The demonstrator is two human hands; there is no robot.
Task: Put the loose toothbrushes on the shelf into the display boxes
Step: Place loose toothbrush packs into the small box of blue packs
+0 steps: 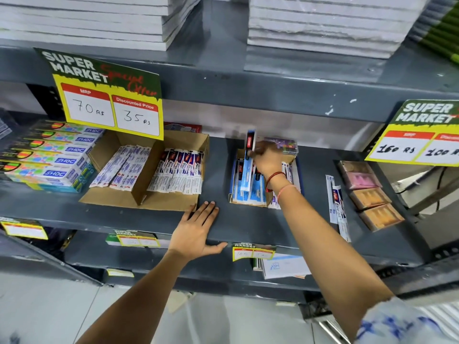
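My right hand (267, 161) reaches over the small blue-sided display box (233, 180) in the middle of the grey shelf (218, 170) and grips a blue packaged toothbrush (249, 155), held upright above the packs lying in the box. My left hand (196, 230) rests flat and empty on the shelf's front edge, beside the corner of a large brown cardboard display box (173, 142) with two compartments full of white toothbrush packs. Two loose packaged toothbrushes (336, 204) lie on the shelf to the right of my right forearm.
Stacked toothpaste cartons (54, 155) fill the shelf's left end. Pink and orange soap boxes (370, 194) sit at the right. Yellow price signs (109, 95) hang from the shelf above, which carries paper stacks (323, 23). Price tags (253, 252) line the front edge.
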